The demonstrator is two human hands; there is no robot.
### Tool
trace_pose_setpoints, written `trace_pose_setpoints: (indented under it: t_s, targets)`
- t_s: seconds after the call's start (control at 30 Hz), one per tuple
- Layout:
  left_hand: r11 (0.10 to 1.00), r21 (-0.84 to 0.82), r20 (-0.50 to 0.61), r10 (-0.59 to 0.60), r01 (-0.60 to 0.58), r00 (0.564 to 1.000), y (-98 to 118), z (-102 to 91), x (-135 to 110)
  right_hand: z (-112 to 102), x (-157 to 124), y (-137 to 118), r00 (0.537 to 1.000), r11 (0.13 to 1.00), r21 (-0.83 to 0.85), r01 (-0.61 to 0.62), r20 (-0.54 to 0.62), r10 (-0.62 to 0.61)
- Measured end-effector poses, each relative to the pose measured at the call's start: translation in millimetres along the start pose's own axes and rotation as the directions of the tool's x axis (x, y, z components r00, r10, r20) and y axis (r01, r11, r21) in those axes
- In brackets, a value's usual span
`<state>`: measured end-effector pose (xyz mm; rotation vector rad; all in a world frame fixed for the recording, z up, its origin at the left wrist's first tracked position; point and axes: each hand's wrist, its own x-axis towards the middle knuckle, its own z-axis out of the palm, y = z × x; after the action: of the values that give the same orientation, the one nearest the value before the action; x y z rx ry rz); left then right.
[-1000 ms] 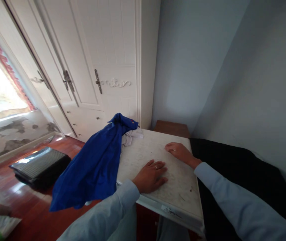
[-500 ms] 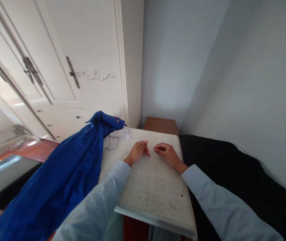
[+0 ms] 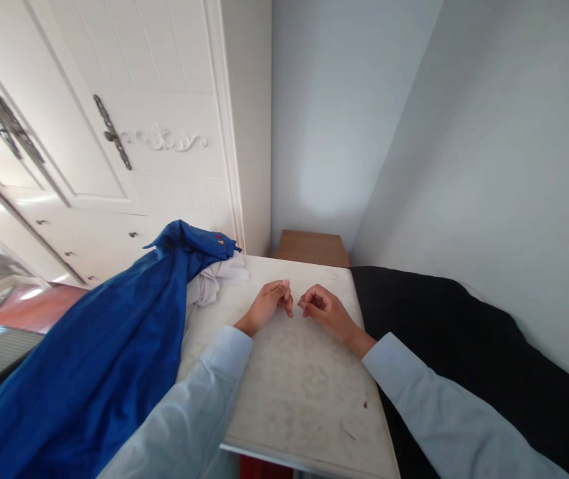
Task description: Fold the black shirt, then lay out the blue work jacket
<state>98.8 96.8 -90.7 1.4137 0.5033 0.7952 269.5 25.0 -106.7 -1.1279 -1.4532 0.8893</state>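
Note:
My left hand (image 3: 266,305) and my right hand (image 3: 323,309) rest close together on a white marble-look table top (image 3: 289,386), near its far half. Both have their fingers curled in, with the fingertips almost meeting and nothing visible in either. Pale blue sleeves cover both forearms. A blue garment (image 3: 95,359) hangs over the table's left edge, just left of my left arm. A bit of white cloth (image 3: 215,283) lies under its top end at the table's far left corner.
White wardrobe doors (image 3: 115,133) with dark metal handles stand to the left. Grey walls meet in a corner ahead. A dark surface (image 3: 464,346) adjoins the table on the right, and a small brown wooden piece (image 3: 312,247) stands behind the table. Red wooden floor shows at the far left.
A second ago both hands lay flat and spread on the table top. They slid forward and together, and the fingers curled in. The view has turned to the right.

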Motion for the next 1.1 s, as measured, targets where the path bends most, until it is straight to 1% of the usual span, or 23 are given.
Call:
trace_pose_setpoints:
  t_s: [0.1, 0.17, 0.23, 0.3, 0.37, 0.6, 0.8, 1.1]
  targets:
    - [0.995, -0.084, 0.099, -0.044, 0.052, 0.994, 4, 4.2, -3, -1, -1, 2, 0.999, 1.000, 0.005, 0.021, 0.037, -0.021]
    - [0.993, -0.094, 0.160, -0.060, 0.075, 0.985, 4, 7.1, -4, -1, -2, 1, 0.999, 0.999, -0.007, 0.034, 0.027, -0.034]
    - [0.992, -0.096, 0.195, -0.066, 0.085, 0.979, 4, 9.1, -5, -1, -3, -1, 0.999, 0.999, -0.016, 0.036, -0.007, -0.037]
    - [0.992, -0.094, 0.205, -0.069, 0.090, 0.976, 3, 9.8, -5, -2, -4, -3, 0.999, 0.999, -0.013, 0.040, -0.029, -0.040]
    - [0.992, -0.086, 0.203, -0.072, 0.091, 0.977, 2, 9.4, -5, -2, -4, -6, 0.998, 0.999, -0.018, 0.051, -0.028, -0.052]
    - [0.996, -0.046, 0.250, -0.064, 0.078, 0.966, -3, 7.6, -4, -2, -6, -16, 0.993, 0.992, -0.051, 0.114, 0.024, -0.113]
    - [0.998, 0.018, 0.267, -0.065, 0.063, 0.962, 2, 10.6, -5, -1, -7, -17, 0.994, 0.993, -0.046, 0.109, 0.011, -0.108]
    - [0.995, 0.088, 0.261, -0.071, 0.049, 0.963, 5, 11.3, -6, -2, -7, -16, 0.994, 0.990, -0.097, 0.105, -0.004, -0.106]
